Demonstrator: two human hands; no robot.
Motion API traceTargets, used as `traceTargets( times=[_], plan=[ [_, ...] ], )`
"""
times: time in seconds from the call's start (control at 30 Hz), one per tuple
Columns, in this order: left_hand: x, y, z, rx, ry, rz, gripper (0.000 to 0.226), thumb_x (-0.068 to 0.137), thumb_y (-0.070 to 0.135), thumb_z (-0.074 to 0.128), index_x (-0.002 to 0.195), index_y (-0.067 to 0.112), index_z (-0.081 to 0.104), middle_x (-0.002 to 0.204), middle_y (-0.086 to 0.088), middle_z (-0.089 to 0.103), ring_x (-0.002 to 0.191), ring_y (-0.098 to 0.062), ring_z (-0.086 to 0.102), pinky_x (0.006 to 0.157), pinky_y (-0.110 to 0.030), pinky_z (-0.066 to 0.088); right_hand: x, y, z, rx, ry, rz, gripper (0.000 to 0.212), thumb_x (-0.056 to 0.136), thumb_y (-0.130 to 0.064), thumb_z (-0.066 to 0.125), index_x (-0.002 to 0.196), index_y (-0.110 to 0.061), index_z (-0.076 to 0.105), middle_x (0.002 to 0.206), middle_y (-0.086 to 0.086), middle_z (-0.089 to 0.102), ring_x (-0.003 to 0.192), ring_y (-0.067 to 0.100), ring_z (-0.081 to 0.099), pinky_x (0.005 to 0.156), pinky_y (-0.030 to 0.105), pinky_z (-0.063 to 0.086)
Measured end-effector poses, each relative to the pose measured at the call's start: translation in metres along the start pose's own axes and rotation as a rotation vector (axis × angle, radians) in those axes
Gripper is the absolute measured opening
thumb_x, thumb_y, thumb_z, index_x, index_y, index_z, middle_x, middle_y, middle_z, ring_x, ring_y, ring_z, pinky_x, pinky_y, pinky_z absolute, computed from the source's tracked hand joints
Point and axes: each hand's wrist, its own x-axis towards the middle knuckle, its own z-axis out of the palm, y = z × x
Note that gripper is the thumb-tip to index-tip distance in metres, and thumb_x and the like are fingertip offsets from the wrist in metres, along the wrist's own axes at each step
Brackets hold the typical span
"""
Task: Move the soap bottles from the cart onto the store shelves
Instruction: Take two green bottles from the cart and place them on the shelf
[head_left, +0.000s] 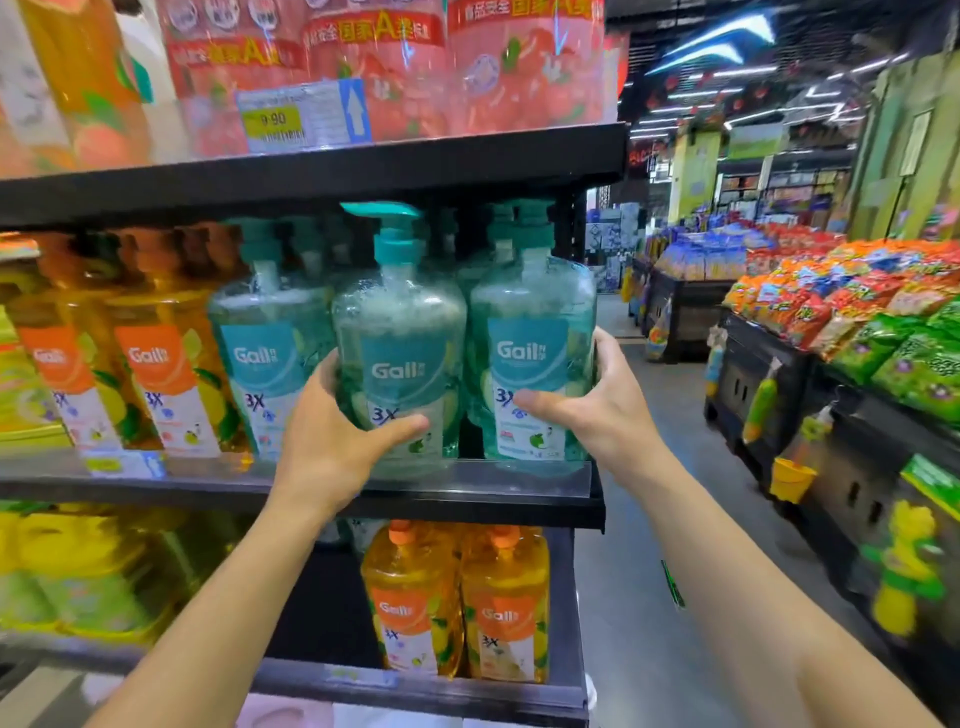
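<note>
Gripping: left hand (332, 447) curls round centre teal bottle (400, 332); right hand (587, 410) clasps end teal bottle (530, 322).
Contents: teal liquid, both at middle shelf (467, 493) front edge.
Room: aisle (649, 571) right of middle shelf.

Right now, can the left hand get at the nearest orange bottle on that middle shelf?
Likely not yet: the left hand holds the middle teal bottle. Freed, it should reach the orange bottle, which stands open-fronted at the shelf edge.

Head view, facing shelf (467, 500), close range
</note>
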Motion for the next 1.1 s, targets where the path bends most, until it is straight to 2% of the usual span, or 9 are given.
traceTargets(
  times=[0.17, 0.23, 0.3, 0.4, 0.5, 0.6, 0.7, 0.83, 1.1],
  plan=[
    [-0.007, 0.003, -0.001, 0.081, 0.025, 0.0, 0.103, 0.076, 0.037, 0.09, 0.159, 0.018, 0.031, 0.137, 0.017, 0.051, 0.125, -0.004, 0.049, 0.102, -0.024, 0.04, 0.005, 0.004, 0.001, 0.003, -0.002, 0.021, 0.09, 0.073, -0.012, 0.092, 0.147, -0.016, 0.04, 0.128, -0.009, 0.066, 0.105, -0.008, 0.067, 0.079, 0.009, 0.053],
    [-0.01, 0.007, -0.001, 0.129, 0.022, 0.012, 0.112, 0.079, 0.04, 0.087, 0.164, 0.014, 0.019, 0.151, 0.01, 0.045, 0.139, -0.009, 0.043, 0.109, -0.027, 0.036, 0.005, 0.005, 0.001, -0.001, 0.008, 0.017, 0.092, 0.072, -0.014, 0.092, 0.145, -0.02, 0.036, 0.132, -0.011, 0.061, 0.106, -0.014, 0.063, 0.082, 0.007, 0.051],
    [-0.012, 0.011, -0.001, 0.2, 0.04, 0.044, 0.114, 0.08, 0.042, 0.086, 0.165, 0.016, 0.014, 0.166, 0.002, 0.032, 0.152, -0.016, 0.031, 0.119, -0.035, 0.031, 0.004, 0.004, 0.002, -0.01, 0.003, 0.03, 0.095, 0.069, -0.021, 0.093, 0.141, -0.026, 0.031, 0.133, -0.011, 0.058, 0.109, -0.014, 0.061, 0.089, 0.013, 0.054],
    [-0.01, 0.016, 0.0, 0.319, 0.095, 0.103, 0.116, 0.082, 0.033, 0.087, 0.166, 0.02, 0.009, 0.166, -0.001, 0.021, 0.154, -0.017, 0.02, 0.12, -0.03, 0.022, 0.002, 0.003, 0.002, -0.063, 0.005, 0.046, 0.105, 0.062, -0.039, 0.094, 0.144, -0.026, 0.031, 0.137, -0.006, 0.056, 0.117, -0.004, 0.06, 0.102, 0.025, 0.053],
    [-0.007, 0.023, 0.003, 0.525, 0.163, 0.224, 0.115, 0.077, 0.03, 0.091, 0.163, 0.023, 0.016, 0.155, -0.01, 0.019, 0.143, -0.029, 0.021, 0.117, -0.041, 0.028, 0.0, 0.002, 0.001, -0.183, 0.029, 0.06, 0.117, 0.055, -0.063, 0.092, 0.149, -0.027, 0.032, 0.141, -0.005, 0.045, 0.131, 0.01, 0.049, 0.112, 0.037, 0.045],
    [0.003, 0.033, 0.008, 0.585, 0.211, 0.269, 0.107, 0.077, 0.046, 0.086, 0.162, 0.029, 0.024, 0.158, -0.015, 0.013, 0.144, -0.034, 0.016, 0.118, -0.058, 0.026, -0.001, 0.002, 0.004, -0.269, 0.049, 0.061, 0.113, 0.064, -0.056, 0.091, 0.155, -0.027, 0.031, 0.137, -0.007, 0.037, 0.137, 0.012, 0.035, 0.112, 0.031, 0.033],
    [0.015, 0.045, 0.013, 0.613, 0.241, 0.348, 0.099, 0.077, 0.064, 0.076, 0.16, 0.031, 0.032, 0.163, -0.014, 0.02, 0.149, -0.034, 0.018, 0.12, -0.056, 0.024, 0.0, 0.001, 0.009, -0.298, 0.05, 0.063, 0.112, 0.068, -0.052, 0.091, 0.158, -0.029, 0.027, 0.139, -0.004, 0.037, 0.135, 0.009, 0.031, 0.11, 0.03, 0.032],
    [0.026, 0.048, 0.014, 0.674, 0.25, 0.358, 0.09, 0.076, 0.061, 0.08, 0.15, 0.023, 0.047, 0.152, -0.017, 0.04, 0.142, -0.038, 0.033, 0.115, -0.054, 0.037, 0.005, 0.0, 0.014, -0.353, 0.004, 0.047, 0.106, 0.069, -0.055, 0.089, 0.156, -0.033, 0.031, 0.139, -0.004, 0.042, 0.118, -0.005, 0.031, 0.101, 0.026, 0.032],
    [0.029, 0.047, 0.0, 0.728, 0.215, 0.324, 0.09, 0.076, 0.06, 0.079, 0.15, 0.025, 0.043, 0.151, -0.011, 0.042, 0.141, -0.032, 0.038, 0.115, -0.047, 0.034, 0.01, -0.008, 0.024, -0.387, -0.076, 0.111, 0.122, 0.055, -0.082, 0.078, 0.156, -0.036, 0.028, 0.144, -0.004, 0.045, 0.138, 0.008, 0.037, 0.116, 0.046, 0.04]
  ],
)
